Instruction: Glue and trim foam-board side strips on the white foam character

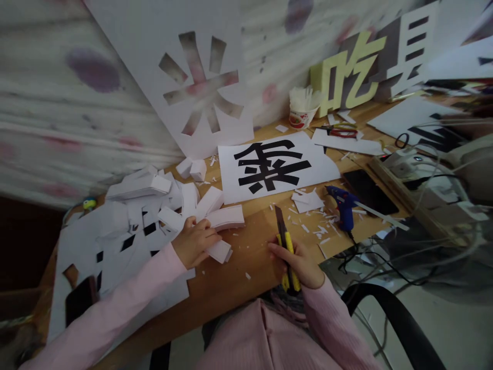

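Observation:
My right hand (298, 264) holds a yellow-and-black utility knife (285, 241) near the table's front edge, its dark blade out and pointing away from me. Under the curled fingers of my left hand (197, 241) is a white three-dimensional character piece (227, 217) with several arms spreading out. My fingers grip it near its middle and hide part of it. Just behind it lies a white sheet (229, 180) printed with a bold black character (269, 167).
A blue glue gun (344, 208) lies on the right among white scraps, beside a dark phone (370, 191). Red-handled pliers (342, 132) and a cup (302, 115) stand farther back. Cut white boards (115, 241) cover the left. A power strip (416, 200) with tangled cables is at right.

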Demonstrator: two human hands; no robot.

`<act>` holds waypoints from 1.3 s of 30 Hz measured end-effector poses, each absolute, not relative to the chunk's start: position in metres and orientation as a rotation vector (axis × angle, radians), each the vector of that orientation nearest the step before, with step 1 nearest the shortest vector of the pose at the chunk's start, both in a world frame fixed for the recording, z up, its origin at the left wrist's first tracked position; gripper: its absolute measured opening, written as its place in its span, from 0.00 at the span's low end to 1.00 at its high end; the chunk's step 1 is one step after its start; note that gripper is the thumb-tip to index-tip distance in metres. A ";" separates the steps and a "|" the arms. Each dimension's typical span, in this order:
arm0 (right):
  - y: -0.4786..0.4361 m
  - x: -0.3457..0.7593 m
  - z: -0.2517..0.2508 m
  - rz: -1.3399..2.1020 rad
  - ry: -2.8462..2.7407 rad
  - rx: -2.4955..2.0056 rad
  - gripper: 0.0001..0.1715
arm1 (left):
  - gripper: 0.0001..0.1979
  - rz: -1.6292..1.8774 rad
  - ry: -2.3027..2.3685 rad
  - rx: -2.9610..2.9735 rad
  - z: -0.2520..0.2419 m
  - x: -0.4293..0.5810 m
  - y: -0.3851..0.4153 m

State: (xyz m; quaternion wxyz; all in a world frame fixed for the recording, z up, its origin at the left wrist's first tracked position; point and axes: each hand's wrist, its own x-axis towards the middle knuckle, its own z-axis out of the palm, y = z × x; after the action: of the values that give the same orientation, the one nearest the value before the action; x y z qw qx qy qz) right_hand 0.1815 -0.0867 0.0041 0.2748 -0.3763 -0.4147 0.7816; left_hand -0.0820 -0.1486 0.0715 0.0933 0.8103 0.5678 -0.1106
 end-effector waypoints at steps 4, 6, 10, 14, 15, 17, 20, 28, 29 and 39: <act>-0.096 0.171 0.003 1.995 -1.280 -1.029 0.24 | 0.24 -0.209 1.741 2.468 0.086 -0.089 -0.151; -0.096 0.164 0.011 1.787 -1.392 -1.034 0.22 | 0.23 -0.080 1.800 2.539 0.102 -0.092 -0.152; -0.089 0.150 0.036 1.389 -1.552 -0.889 0.18 | 0.21 0.159 1.877 2.623 0.141 -0.089 -0.151; -0.081 0.144 0.053 1.147 -1.705 -0.621 0.18 | 0.18 0.317 1.952 2.629 0.165 -0.081 -0.148; -0.079 0.144 0.053 1.082 -1.757 -0.566 0.21 | 0.18 0.357 1.970 2.613 0.167 -0.080 -0.147; -0.076 0.144 0.048 0.974 -1.836 -0.536 0.27 | 0.18 0.426 1.964 2.574 0.166 -0.080 -0.146; -0.076 0.143 0.034 0.945 -1.912 -0.646 0.29 | 0.18 0.529 1.949 2.435 0.160 -0.085 -0.145; -0.090 0.125 0.044 1.476 -1.561 -0.824 0.23 | 0.17 0.447 1.799 2.026 0.162 -0.108 -0.121; -0.090 0.121 0.049 1.550 -1.469 -0.848 0.23 | 0.18 0.432 1.768 1.997 0.162 -0.108 -0.118; -0.081 0.111 0.049 1.863 -1.362 -0.919 0.22 | 0.22 0.412 1.586 1.525 0.122 -0.090 -0.115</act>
State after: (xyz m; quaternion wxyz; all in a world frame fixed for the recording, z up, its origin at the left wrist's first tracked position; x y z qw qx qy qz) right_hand 0.1106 -0.0810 0.0488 0.3230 -0.3503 -0.5189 0.7097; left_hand -0.0898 -0.1147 0.1219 0.4362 0.6130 0.6376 0.1655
